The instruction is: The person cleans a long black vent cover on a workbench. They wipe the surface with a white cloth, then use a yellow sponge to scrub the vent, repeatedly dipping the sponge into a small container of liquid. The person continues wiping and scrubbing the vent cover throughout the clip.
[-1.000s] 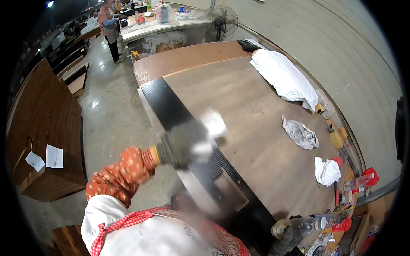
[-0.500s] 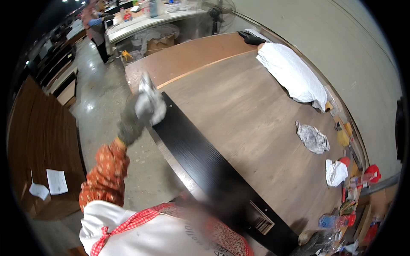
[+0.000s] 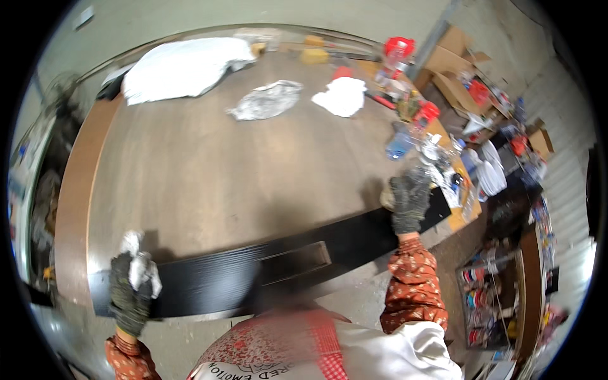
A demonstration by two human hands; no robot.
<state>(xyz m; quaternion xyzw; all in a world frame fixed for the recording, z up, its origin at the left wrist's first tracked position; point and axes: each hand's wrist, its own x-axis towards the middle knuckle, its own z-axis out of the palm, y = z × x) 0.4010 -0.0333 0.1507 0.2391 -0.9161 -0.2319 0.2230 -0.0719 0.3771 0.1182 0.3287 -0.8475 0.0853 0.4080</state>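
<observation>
A long black board [image 3: 206, 277] with a rectangular cut-out lies along the near edge of the worktable. At the board's left end is my left hand [image 3: 128, 296] in a dark grey knit glove, closed around a crumpled white cloth [image 3: 143, 273]. My right hand [image 3: 411, 201], gloved the same way, rests over the board near its right end. From under its fingers pokes a beige wad [image 3: 386, 197], mostly hidden, so its kind is unclear.
The brown tabletop [image 3: 190, 171] carries a white bundle [image 3: 183, 69], a crumpled grey-white cloth [image 3: 269, 100] and a white cloth [image 3: 340, 96]. Bottles, including a blue one [image 3: 399, 145], crowd the right edge. Beyond stand cardboard boxes [image 3: 453, 69] and a shelf of cans [image 3: 478, 297].
My view has swung to the right, bringing my right hand clearly into sight. The left hand, blurred and extended earlier, is now at the board's left end, still holding the white cloth.
</observation>
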